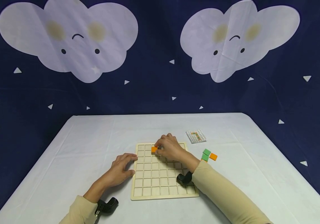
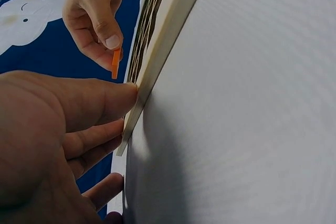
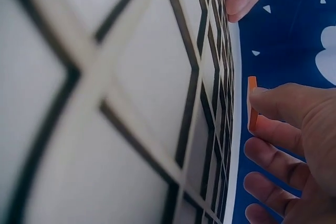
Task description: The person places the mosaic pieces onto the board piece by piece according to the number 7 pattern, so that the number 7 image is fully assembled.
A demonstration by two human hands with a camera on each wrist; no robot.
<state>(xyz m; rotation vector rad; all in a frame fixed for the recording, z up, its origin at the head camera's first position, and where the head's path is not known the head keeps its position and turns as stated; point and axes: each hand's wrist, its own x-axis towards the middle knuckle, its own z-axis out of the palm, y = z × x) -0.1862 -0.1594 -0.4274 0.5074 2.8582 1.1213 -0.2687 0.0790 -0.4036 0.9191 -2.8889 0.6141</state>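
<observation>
A pale wooden grid board point(image 1: 155, 182) of square cells lies on the white table. My right hand point(image 1: 171, 147) reaches over its far part and pinches a flat orange square tile point(image 1: 154, 150) between thumb and finger. In the right wrist view the tile point(image 3: 252, 103) stands edge-on, a little above the grid. My left hand point(image 1: 120, 169) rests at the board's left edge, its fingers fairly straight. Seen from the left wrist, the thumb point(image 2: 123, 98) touches the board's side rim point(image 2: 157, 61). Most of the far right cells are hidden by my right hand and forearm.
Right of the board lie green tiles point(image 1: 206, 152) and an orange tile point(image 1: 213, 156), with another partly hidden by a green one. Behind them is a small card point(image 1: 196, 136) printed with a coloured grid pattern. A dark blue cloth point(image 1: 160, 90) with clouds hangs beyond the table.
</observation>
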